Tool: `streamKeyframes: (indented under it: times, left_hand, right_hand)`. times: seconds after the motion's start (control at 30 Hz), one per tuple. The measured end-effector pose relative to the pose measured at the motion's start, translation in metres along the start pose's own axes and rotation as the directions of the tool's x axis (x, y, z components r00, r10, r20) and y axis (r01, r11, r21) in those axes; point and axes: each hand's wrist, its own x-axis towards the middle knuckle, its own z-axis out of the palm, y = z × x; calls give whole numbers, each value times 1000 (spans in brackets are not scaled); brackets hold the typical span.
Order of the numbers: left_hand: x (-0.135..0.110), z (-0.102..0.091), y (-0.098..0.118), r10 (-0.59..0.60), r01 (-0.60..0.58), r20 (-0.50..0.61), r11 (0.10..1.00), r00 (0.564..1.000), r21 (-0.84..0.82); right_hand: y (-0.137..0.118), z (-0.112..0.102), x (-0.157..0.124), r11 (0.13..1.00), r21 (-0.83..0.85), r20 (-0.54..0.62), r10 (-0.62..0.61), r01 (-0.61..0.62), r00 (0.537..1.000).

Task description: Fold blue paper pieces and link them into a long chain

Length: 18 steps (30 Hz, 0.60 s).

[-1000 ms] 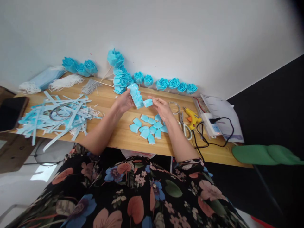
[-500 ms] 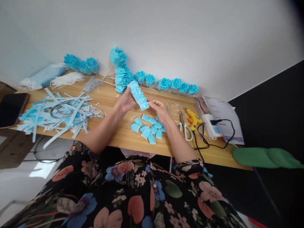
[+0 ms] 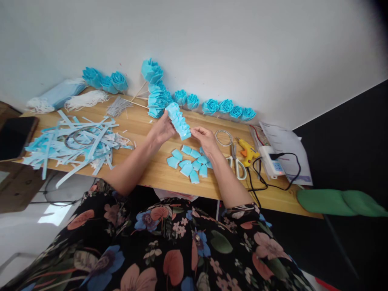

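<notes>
Between my hands, above the table, is a light blue strip of overlapping petals (image 3: 178, 120). My left hand (image 3: 163, 128) grips its upper left end with thumb and fingers. At its lower right end, my right hand (image 3: 203, 139) pinches the edge. Below them, several loose blue petals (image 3: 187, 169) are spread on the wood, some partly hidden by my right forearm. Just behind the strip stand finished blue flowers (image 3: 157, 101) in a stacked cluster, and one more flower (image 3: 152, 70) on a stick rises above it.
Cut blue strips (image 3: 79, 141) lie heaped at left, near a phone (image 3: 13, 139) and face masks (image 3: 59, 95). Flowers (image 3: 226, 106) line the wall. At right are scissors (image 3: 240, 169), a yellow glue gun (image 3: 249, 152), a power strip (image 3: 271, 161) with cables, and papers (image 3: 285, 149).
Hardly anything differs. Both hands keep their hold on the petal strip, and the whole view has shifted by only a few pixels.
</notes>
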Motion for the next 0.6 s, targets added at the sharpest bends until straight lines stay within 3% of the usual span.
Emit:
streamKeyframes:
  times: [0.4, 0.6]
  left_hand:
    - [-6, 9, 0, -42, 41, 6, 998, 999, 46]
    - [-4, 8, -7, -71, 63, 39, 984, 997, 167]
  right_hand:
    - [0, 2, 1, 1000, 15, -55, -14, 15, 998]
    - [-1, -1, 4, 997, 40, -141, -53, 59, 989]
